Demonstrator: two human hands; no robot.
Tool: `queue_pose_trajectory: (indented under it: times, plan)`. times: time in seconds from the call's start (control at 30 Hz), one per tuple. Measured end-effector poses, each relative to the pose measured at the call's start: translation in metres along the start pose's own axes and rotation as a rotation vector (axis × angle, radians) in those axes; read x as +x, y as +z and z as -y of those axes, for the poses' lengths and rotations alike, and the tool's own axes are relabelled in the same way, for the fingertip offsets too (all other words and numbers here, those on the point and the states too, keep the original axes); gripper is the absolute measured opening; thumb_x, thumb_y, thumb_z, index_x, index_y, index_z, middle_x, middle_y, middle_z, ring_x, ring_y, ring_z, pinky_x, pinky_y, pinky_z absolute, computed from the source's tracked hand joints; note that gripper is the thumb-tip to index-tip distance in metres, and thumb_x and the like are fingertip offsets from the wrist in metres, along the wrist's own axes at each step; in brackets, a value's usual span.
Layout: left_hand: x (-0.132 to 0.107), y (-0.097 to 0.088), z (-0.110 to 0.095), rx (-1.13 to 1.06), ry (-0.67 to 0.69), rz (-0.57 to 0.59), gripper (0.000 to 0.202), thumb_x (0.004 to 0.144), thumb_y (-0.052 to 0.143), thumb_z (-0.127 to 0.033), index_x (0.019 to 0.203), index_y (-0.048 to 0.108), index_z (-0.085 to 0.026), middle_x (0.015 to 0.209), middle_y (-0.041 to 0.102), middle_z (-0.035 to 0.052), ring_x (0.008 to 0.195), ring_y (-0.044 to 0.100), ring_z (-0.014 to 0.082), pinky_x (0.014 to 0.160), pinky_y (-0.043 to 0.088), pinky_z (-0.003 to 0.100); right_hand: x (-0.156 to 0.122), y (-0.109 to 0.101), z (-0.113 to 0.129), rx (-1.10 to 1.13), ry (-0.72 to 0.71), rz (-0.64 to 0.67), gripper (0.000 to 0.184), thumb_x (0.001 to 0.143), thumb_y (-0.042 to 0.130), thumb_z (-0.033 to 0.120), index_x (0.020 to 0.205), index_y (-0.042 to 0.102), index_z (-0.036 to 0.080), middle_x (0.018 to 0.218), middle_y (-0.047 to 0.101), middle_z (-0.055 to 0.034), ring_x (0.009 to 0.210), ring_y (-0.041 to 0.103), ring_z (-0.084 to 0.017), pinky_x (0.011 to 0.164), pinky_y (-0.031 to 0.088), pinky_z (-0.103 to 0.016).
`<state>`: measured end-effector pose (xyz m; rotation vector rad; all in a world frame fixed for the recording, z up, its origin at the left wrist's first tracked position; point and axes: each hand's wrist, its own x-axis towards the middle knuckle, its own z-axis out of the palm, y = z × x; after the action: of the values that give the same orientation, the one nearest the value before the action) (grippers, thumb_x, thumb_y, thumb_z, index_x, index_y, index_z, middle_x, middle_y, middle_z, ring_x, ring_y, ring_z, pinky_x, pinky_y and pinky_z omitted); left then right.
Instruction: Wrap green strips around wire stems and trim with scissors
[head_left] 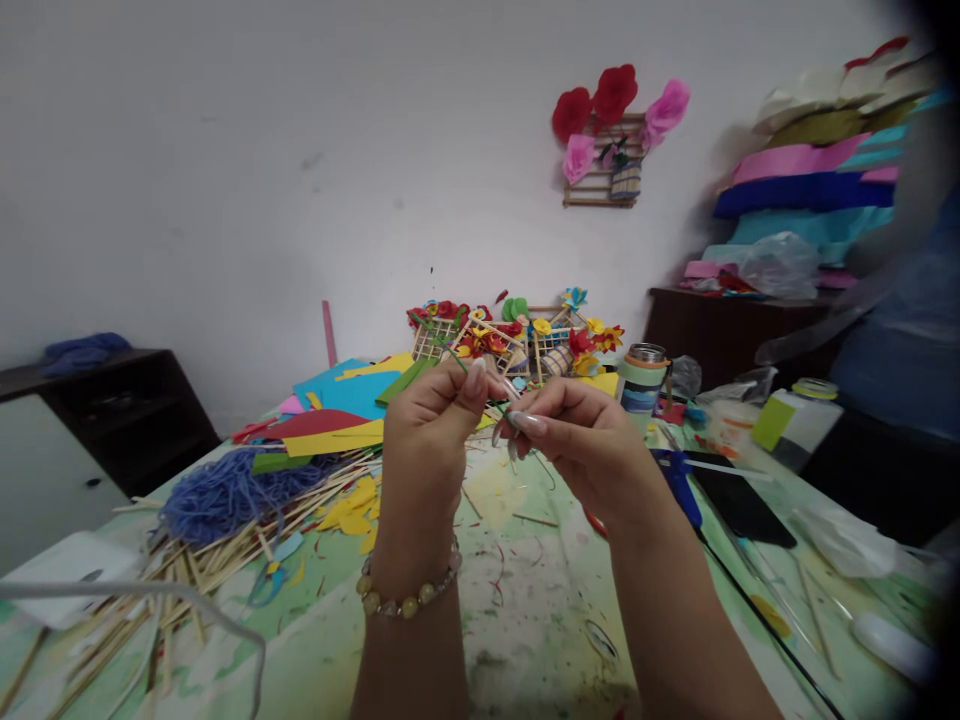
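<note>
Over the middle of the table, my left hand [439,425] and my right hand [581,430] are close together, fingertips nearly meeting. A thin green stem [454,357] runs from above my left thumb down towards my right fingertips. My left hand pinches it between thumb and curled forefinger. The lower end is pinched in my right hand, where the fingers partly hide it. A beaded bracelet [409,606] circles my left wrist. Behind the hands stand small stick frames [487,335] with red and yellow paper flowers.
Left lie blue yarn [232,495], wooden sticks [180,570], scissors [268,583] and coloured sheets [349,390]. At right are a steel-rimmed flask [643,375], a blue glue gun [679,490] with its black cable, a dark phone [739,505] and a white-lidded jar [802,415]. A person in blue [892,370] is at far right.
</note>
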<state>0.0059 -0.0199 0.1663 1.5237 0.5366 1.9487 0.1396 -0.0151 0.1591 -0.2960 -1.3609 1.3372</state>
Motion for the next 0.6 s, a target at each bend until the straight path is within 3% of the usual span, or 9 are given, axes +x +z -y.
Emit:
queue_pose_trajectory:
  times: [0.17,0.6]
  plan:
    - [-0.002,-0.0004,-0.0028,-0.048,-0.036,0.04,0.024,0.083,0.061,-0.029,0.062,0.064,-0.016,0.076,0.062,0.0037,0.072,0.055,0.0132,0.066,0.044,0.025,0.0018,-0.0009,-0.0023,0.091,0.076,0.059,0.01,0.068,0.075,0.018,0.066,0.065,0.016,0.068,0.068,-0.0012,0.059,0.062,-0.009,0.057,0.048,-0.022]
    - [-0.0001,-0.0006,-0.0096,-0.18,-0.15,0.069,0.025,0.082,0.058,-0.022,0.058,0.061,-0.016,0.074,0.058,0.0026,0.062,0.047,0.0094,0.054,0.037,0.022,0.0019,0.004,-0.0051,0.192,0.144,0.06,0.017,0.065,0.077,0.017,0.064,0.06,0.016,0.066,0.067,0.0009,0.057,0.062,-0.008,0.054,0.051,-0.021]
